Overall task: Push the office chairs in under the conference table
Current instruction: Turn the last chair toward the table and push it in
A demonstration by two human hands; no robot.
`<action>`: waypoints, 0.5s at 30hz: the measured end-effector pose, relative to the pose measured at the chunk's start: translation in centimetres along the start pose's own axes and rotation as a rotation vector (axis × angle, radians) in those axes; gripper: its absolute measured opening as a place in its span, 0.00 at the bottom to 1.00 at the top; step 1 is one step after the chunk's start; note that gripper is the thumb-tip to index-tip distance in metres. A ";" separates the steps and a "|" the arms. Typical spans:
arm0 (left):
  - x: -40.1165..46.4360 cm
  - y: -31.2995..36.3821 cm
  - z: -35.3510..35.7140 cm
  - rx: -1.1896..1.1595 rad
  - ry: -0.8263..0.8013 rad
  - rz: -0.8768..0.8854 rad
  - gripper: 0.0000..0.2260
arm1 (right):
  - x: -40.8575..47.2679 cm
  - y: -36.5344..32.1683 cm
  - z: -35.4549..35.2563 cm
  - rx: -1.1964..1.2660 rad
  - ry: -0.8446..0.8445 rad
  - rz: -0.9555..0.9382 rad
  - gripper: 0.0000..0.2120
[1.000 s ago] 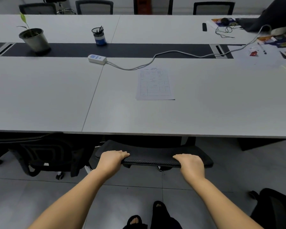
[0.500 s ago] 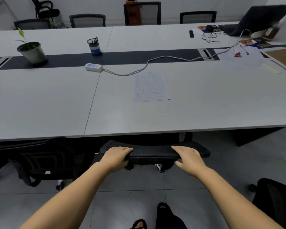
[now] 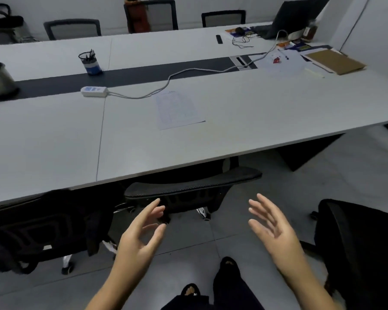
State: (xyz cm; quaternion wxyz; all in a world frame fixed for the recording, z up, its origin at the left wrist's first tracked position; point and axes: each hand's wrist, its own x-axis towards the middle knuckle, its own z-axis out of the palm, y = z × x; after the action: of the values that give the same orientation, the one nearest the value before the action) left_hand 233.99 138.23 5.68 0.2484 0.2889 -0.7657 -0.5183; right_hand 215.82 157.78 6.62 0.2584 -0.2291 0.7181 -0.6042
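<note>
A: Since the mesh-backed chair at 12 o'clock already sits with its seat under the conference table, why hold it?
B: Nobody does: left hand and right hand hang free, fingers spread, gripping nothing. Another black chair waits at 3 o'clock, clear of the table.
A: Any writing?
B: The printed sheet is too blurred to read

- Pale grey tiled floor with thin dark joints.
- Plain white wall along the far side.
- White partition at the right.
</note>
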 end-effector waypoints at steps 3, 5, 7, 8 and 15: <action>-2.8 -0.2 1.1 -0.040 -0.033 -0.019 0.21 | -3.8 1.1 -0.7 0.072 0.115 0.042 0.25; -4.0 -0.1 2.0 -0.047 -0.079 -0.017 0.20 | -6.3 1.9 -1.4 0.084 0.194 0.070 0.28; -4.8 0.3 3.1 -0.046 -0.139 -0.014 0.21 | -8.8 2.7 -2.4 0.100 0.280 0.094 0.25; -5.0 0.5 3.7 -0.040 -0.169 -0.007 0.23 | -9.9 3.2 -2.9 0.104 0.319 0.094 0.24; -7.7 3.9 9.9 -0.067 -0.355 0.070 0.19 | -17.7 4.8 -7.4 0.045 0.543 0.088 0.24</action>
State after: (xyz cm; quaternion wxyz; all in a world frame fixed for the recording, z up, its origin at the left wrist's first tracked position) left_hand 232.05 151.18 5.32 0.1367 0.1572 -0.7894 -0.5775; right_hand 224.44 175.50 4.62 0.0874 -0.0214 0.7569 -0.6473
